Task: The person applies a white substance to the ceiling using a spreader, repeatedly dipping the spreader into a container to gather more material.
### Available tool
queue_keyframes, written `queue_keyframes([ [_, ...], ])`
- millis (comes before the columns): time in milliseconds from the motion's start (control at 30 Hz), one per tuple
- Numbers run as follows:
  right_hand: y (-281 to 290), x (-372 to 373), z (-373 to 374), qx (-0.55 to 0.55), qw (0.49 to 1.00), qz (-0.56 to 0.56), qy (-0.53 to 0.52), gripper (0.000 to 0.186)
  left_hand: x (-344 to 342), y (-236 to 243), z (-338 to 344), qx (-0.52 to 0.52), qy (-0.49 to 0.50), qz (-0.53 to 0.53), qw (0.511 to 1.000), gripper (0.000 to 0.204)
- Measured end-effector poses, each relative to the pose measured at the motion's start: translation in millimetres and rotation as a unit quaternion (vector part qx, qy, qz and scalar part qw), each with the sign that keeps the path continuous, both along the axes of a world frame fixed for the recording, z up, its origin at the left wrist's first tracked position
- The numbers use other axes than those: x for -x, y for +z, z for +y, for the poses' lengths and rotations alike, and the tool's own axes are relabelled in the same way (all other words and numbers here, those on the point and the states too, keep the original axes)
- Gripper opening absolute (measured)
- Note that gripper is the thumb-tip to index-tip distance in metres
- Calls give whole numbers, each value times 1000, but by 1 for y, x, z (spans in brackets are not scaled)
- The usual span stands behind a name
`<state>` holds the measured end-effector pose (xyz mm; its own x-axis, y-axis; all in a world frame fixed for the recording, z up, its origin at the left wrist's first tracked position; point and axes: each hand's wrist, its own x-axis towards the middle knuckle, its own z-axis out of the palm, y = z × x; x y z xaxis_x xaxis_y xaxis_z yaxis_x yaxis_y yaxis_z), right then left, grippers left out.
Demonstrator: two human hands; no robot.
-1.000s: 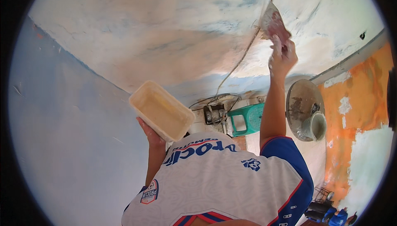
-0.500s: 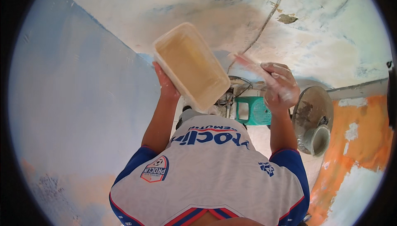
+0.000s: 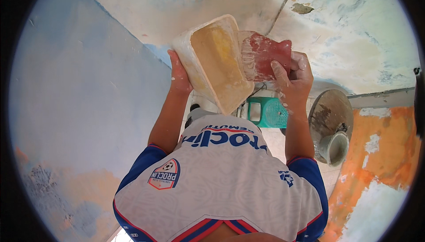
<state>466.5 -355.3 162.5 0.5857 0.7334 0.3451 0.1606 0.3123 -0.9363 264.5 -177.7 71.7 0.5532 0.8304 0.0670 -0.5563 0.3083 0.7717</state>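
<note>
My left hand [image 3: 180, 74] grips a rectangular plastic tub [image 3: 189, 62] by its outer side, fingers partly hidden behind it. The tub is tipped toward the right, and pale putty-like paste coats its inside, with a yellowish patch showing. In my right hand [image 3: 294, 80] is a flat red putty spreader [image 3: 267, 56], pinched between thumb and fingers at its right end. Its paste-smeared edge lies right against the tub's right rim. White smears mark my right fingers and wrist.
Below my right forearm stands a green plastic stool [image 3: 275, 112]. Beside it are a large round dark disc [image 3: 331, 102] and a whitish bucket [image 3: 335, 149]. A patchy wall [image 3: 349, 47] with a crack and a chipped spot [image 3: 302, 8] rises ahead; a bluish wall [image 3: 88, 109] runs along the left.
My right hand has turned the spreader so its broad face shows and brought it left to the tub's rim. The tub has tilted further toward the right.
</note>
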Motion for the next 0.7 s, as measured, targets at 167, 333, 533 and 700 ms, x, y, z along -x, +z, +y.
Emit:
queue_keyframes([
  [167, -13, -33, -26, 1, 997, -9, -80, 29, 6, -4, -15, 55, 10, 1, 998, 84],
  [333, -6, -41, -45, 10, 979, -132, -156, 21, 11, 5, -20, 77, 0, -11, 997, 76],
  [533, 2, -30, -49, 49, 823, -566, -14, 41, 8, 6, -12, 94, 41, 16, 995, 68],
  [700, -12, -25, -47, 38, 768, -639, 22, 48, 0, 25, -15, 114, 28, -5, 993, 60],
])
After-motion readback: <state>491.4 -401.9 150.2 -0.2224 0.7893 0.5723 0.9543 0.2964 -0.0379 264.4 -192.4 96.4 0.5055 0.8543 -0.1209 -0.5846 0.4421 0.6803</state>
